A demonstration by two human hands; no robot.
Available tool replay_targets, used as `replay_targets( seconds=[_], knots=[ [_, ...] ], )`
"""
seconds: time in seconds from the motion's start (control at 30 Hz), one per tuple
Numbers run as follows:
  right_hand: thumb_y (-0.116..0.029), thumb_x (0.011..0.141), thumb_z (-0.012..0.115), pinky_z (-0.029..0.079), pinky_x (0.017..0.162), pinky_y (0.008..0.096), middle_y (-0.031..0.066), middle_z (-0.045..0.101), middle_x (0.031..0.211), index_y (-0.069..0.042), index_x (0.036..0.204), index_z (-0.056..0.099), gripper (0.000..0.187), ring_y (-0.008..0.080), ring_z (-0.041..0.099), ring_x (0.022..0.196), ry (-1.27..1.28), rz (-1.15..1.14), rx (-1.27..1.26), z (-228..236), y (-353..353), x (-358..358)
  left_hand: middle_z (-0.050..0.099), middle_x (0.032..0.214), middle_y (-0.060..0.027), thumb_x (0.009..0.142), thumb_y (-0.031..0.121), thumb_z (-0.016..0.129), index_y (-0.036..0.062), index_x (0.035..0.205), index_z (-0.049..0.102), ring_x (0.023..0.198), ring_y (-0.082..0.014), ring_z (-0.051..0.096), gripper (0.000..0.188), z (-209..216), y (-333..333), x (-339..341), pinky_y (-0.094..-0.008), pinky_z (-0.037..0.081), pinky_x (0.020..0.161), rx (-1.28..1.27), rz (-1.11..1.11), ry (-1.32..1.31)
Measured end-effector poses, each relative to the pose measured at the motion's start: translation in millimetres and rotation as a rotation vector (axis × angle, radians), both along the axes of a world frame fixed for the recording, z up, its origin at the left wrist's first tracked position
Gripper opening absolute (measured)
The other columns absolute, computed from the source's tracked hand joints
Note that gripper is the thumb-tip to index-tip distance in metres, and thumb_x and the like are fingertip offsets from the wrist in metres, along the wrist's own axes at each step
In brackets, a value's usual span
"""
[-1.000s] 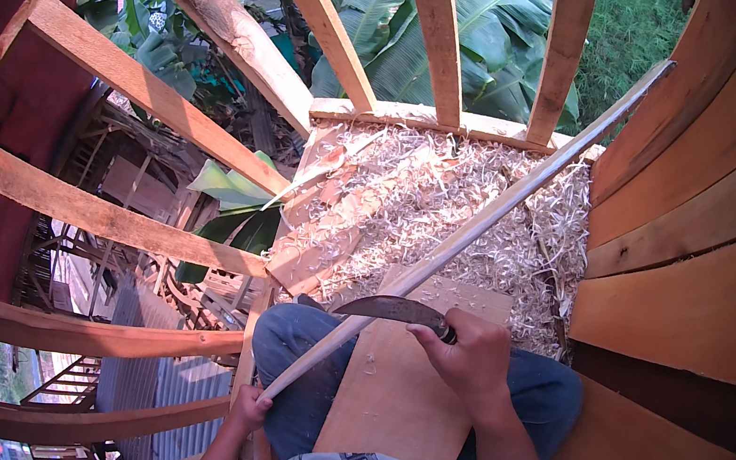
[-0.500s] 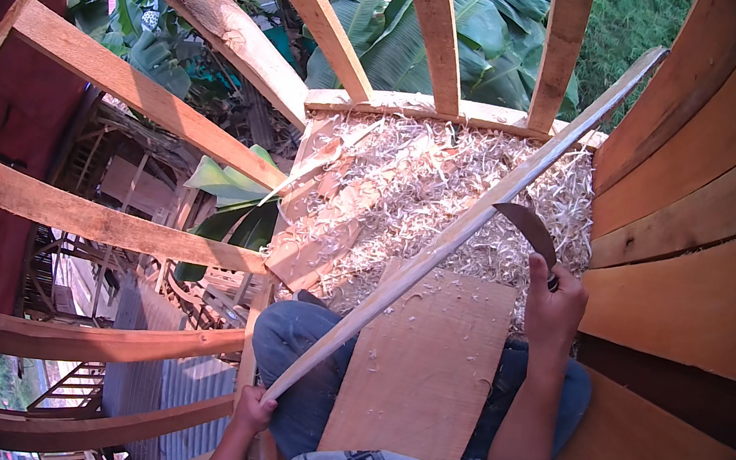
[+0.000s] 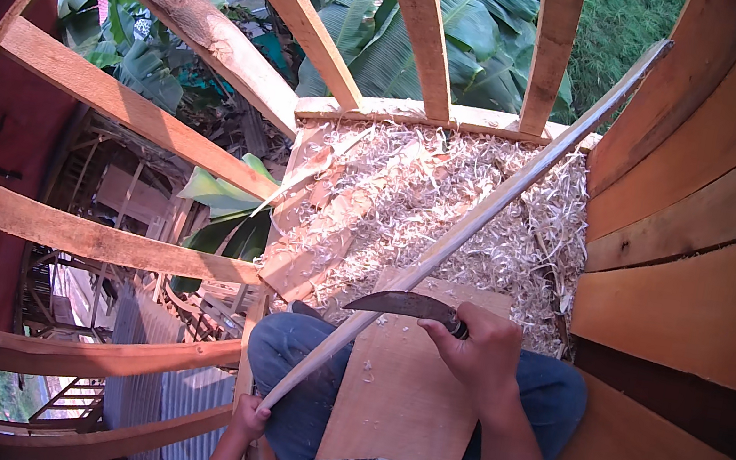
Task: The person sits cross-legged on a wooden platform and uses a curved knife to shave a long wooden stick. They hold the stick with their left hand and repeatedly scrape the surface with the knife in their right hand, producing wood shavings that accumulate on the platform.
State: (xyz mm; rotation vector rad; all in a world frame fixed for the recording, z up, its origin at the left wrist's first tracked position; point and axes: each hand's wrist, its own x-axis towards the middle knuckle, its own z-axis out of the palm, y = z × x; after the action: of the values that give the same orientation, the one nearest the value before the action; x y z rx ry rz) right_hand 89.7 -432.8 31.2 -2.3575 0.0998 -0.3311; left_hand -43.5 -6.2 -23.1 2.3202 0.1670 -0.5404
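Note:
A long pale wooden pole (image 3: pixel 496 202) slants from my left knee up to the far right, resting across a board. Its lower end is gripped by my left hand (image 3: pixel 250 417), closed around it. My right hand (image 3: pixel 484 343) is wrapped round the handle of a knife with a dark curved blade (image 3: pixel 409 305). The blade points left and lies across the pole near its lower third; I cannot tell whether it is cutting in. A flat wooden board (image 3: pixel 405 397) rests on my lap beneath.
Curled wood shavings (image 3: pixel 460 187) cover the floor ahead. Slatted wooden rails (image 3: pixel 102 224) open on the left and front, with banana leaves (image 3: pixel 399 25) beyond. A plank wall (image 3: pixel 682 296) stands close on the right.
My right hand has brought the knife down and toward me along the pole, its blade turning to point left. My left hand has stayed at the pole's lower end.

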Motion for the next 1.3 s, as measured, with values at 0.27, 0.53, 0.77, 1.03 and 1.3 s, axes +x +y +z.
replay_targets(
  seconds=[0.27, 0.53, 0.77, 1.03, 1.3],
  knots=[
    [-0.057, 0.071, 0.069, 0.041, 0.041, 0.0345, 0.0055, 0.053, 0.048, -0.009, 0.057, 0.059, 0.052, 0.0237, 0.055, 0.043, -0.018, -0.047, -0.069, -1.8, -3.0, 4.7, 0.033, 0.044, -0.0021, 0.071, 0.084, 0.04, 0.0008, 0.048, 0.04, 0.045, -0.011, 0.038, 0.087, 2.9, -4.0, 1.4, -0.0337, 0.029, 0.041, -0.006, 0.018, 0.005],
    [-0.042, 0.077, 0.071, 0.04, 0.048, 0.0365, 0.0127, 0.053, 0.053, 0.0, 0.065, 0.058, 0.046, 0.0292, 0.054, 0.049, -0.004, -0.34, 0.163, -15.9, -43.1, 17.7, 0.034, 0.046, -0.003, 0.071, 0.085, 0.038, 0.0008, 0.049, 0.04, 0.047, -0.0125, 0.038, 0.087, 4.9, -5.3, 3.0, -0.035, 0.029, 0.043, 0.007, -0.015, -0.016],
    [-0.045, 0.078, 0.069, 0.041, 0.047, 0.0364, 0.011, 0.052, 0.052, -0.002, 0.064, 0.057, 0.047, 0.0271, 0.056, 0.049, -0.066, -0.129, 0.194, 5.1, -27.1, 4.3, 0.036, 0.046, -0.0028, 0.071, 0.085, 0.037, 0.0022, 0.048, 0.039, 0.046, -0.012, 0.038, 0.086, -1.0, 6.7, 3.2, -0.0336, 0.029, 0.042, -0.063, -0.017, 0.063],
    [-0.059, 0.071, 0.066, 0.041, 0.04, 0.0352, 0.0048, 0.053, 0.05, -0.01, 0.055, 0.056, 0.053, 0.0229, 0.056, 0.043, -0.026, 0.053, -0.052, -2.7, 10.1, 1.5, 0.038, 0.046, 0.0013, 0.068, 0.089, 0.032, 0.0074, 0.047, 0.037, 0.045, -0.0091, 0.039, 0.085, 12.5, 3.3, 13.1, -0.0301, 0.028, 0.04, -0.053, -0.034, 0.209],
    [-0.06, 0.069, 0.068, 0.04, 0.039, 0.0334, 0.0045, 0.051, 0.048, -0.01, 0.054, 0.055, 0.054, 0.0218, 0.055, 0.042, -0.096, -0.004, -0.138, -4.1, 4.1, 4.9, 0.037, 0.045, 0.0002, 0.072, 0.084, 0.037, 0.0056, 0.047, 0.036, 0.044, -0.0101, 0.038, 0.082, 12.9, 0.6, 15.4, -0.0301, 0.027, 0.04, -0.12, -0.026, 0.172]
  ],
)
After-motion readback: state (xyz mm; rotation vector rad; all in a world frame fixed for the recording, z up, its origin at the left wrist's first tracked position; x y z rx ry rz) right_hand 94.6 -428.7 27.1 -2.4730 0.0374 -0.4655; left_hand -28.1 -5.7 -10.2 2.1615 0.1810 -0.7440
